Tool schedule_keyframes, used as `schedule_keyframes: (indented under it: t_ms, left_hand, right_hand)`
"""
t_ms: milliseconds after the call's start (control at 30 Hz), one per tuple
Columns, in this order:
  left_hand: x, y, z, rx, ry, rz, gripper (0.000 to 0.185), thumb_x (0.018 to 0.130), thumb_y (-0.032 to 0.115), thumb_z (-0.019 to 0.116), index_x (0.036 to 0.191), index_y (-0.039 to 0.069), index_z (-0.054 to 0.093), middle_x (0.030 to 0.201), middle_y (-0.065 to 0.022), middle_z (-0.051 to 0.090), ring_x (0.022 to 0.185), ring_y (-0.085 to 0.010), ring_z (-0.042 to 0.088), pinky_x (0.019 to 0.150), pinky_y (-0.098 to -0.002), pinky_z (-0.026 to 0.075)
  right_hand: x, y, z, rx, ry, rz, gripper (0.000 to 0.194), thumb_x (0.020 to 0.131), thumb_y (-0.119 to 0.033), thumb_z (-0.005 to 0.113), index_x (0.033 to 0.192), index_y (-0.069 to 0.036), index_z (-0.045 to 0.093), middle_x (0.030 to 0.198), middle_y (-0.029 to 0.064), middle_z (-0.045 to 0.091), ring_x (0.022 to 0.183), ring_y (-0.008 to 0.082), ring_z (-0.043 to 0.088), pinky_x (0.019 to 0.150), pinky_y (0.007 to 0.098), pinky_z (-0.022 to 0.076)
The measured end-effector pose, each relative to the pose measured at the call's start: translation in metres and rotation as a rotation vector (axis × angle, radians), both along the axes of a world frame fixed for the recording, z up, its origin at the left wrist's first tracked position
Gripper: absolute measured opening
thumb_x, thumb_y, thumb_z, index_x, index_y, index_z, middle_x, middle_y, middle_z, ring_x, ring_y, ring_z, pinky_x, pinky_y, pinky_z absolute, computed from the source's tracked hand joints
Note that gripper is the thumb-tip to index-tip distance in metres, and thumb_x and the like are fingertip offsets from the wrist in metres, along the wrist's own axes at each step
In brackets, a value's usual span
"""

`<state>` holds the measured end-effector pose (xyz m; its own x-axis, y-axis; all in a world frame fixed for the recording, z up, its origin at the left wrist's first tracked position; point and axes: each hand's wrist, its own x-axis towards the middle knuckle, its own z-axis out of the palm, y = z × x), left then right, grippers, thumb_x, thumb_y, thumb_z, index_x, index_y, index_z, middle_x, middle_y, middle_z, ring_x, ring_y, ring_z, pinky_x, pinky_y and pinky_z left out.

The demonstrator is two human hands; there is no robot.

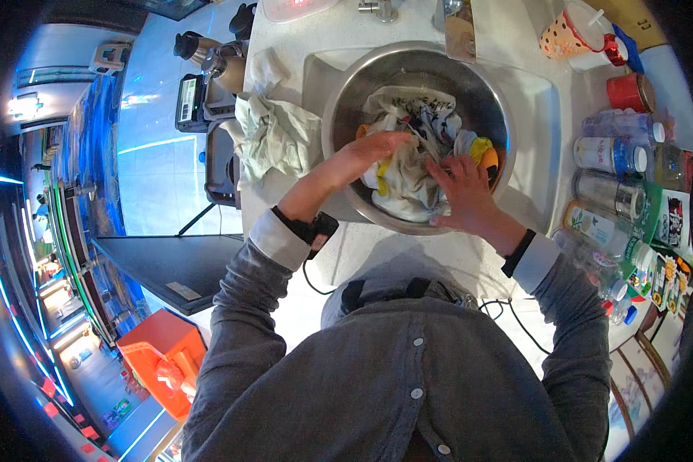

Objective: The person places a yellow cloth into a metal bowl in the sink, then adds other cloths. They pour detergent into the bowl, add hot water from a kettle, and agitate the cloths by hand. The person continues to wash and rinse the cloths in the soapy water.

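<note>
A round stainless steel basin (338,110) stands in a white sink, and wet white cloth (407,205) with dark print and yellow parts is bunched inside it. My left hand (375,151) lies over the left side of the bunch; its fingertips are partly hidden, so a grip cannot be made out. On the right side, my right hand (462,193) touches the cloth with its fingers spread, thumb near the basin's rim. A pale crumpled cloth (277,136) lies on the counter left of the basin.
Several plastic bottles (603,153) line the right side, with a dotted cup (572,34) and straw behind them. A faucet (381,8) is beyond the basin. Thermal jugs (225,69) and dark trays (219,161) sit at the left. An orange bin (167,352) stands lower left.
</note>
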<state>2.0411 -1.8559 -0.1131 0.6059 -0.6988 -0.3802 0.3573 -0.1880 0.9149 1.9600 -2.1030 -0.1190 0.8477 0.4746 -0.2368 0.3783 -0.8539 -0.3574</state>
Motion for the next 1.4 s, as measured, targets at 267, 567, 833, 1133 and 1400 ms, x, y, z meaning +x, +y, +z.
schedule_keyframes:
  t_ms: [267,567,833,1133,1400]
  left_hand:
    - [-0.021,-0.013,0.052,-0.022,-0.001,-0.037,0.065,0.097,0.053,0.024,0.14,0.006,0.037,0.143,-0.0128,0.036,0.136,-0.0225,0.026,0.111,-0.0332,0.017]
    - [-0.03,-0.026,0.128,-0.043,-0.087,0.186,0.056,0.099,0.047,0.031,0.136,0.006,0.043,0.135,-0.0109,0.046,0.129,-0.0203,0.036,0.108,-0.0324,0.025]
    - [-0.032,-0.028,0.135,-0.081,-0.17,0.2,0.054,0.1,0.045,0.033,0.134,0.005,0.045,0.13,-0.0108,0.05,0.124,-0.0196,0.042,0.105,-0.0316,0.028]
    - [-0.011,-0.04,0.011,0.896,-0.729,-0.263,0.097,0.073,0.062,0.065,0.147,0.022,0.016,0.151,-0.0222,0.011,0.131,-0.0542,0.02,0.104,-0.059,0.026]
    - [-0.005,-0.055,-0.043,1.151,-0.596,-0.553,0.109,0.065,0.06,0.072,0.148,0.032,0.006,0.152,-0.0219,-0.004,0.125,-0.0598,0.024,0.098,-0.0629,0.034]
  right_hand:
    - [-0.007,0.004,-0.011,-0.163,-0.018,0.067,0.08,0.071,-0.046,0.07,0.139,-0.021,0.035,0.135,0.0092,0.038,0.126,0.036,0.031,0.096,0.0612,0.0286]
    - [-0.01,0.011,-0.011,-0.128,-0.009,-0.013,0.081,0.07,-0.038,0.073,0.139,-0.024,0.035,0.135,0.0081,0.038,0.127,0.0357,0.029,0.097,0.0603,0.0275]
    - [-0.016,0.011,-0.019,-0.15,-0.038,-0.023,0.083,0.069,-0.038,0.074,0.141,-0.025,0.033,0.135,0.0053,0.037,0.127,0.0342,0.028,0.098,0.0588,0.0256]
    - [0.026,-0.006,-0.012,-0.126,-0.127,-0.124,0.099,0.063,-0.048,0.077,0.144,-0.032,0.023,0.148,0.012,0.022,0.129,0.0451,0.026,0.092,0.0658,0.0311]
    - [0.039,0.019,-0.036,-0.368,0.213,-0.072,0.117,0.059,-0.059,0.076,0.148,-0.031,0.005,0.151,0.0242,0.002,0.132,0.0574,0.011,0.09,0.0717,0.0319]
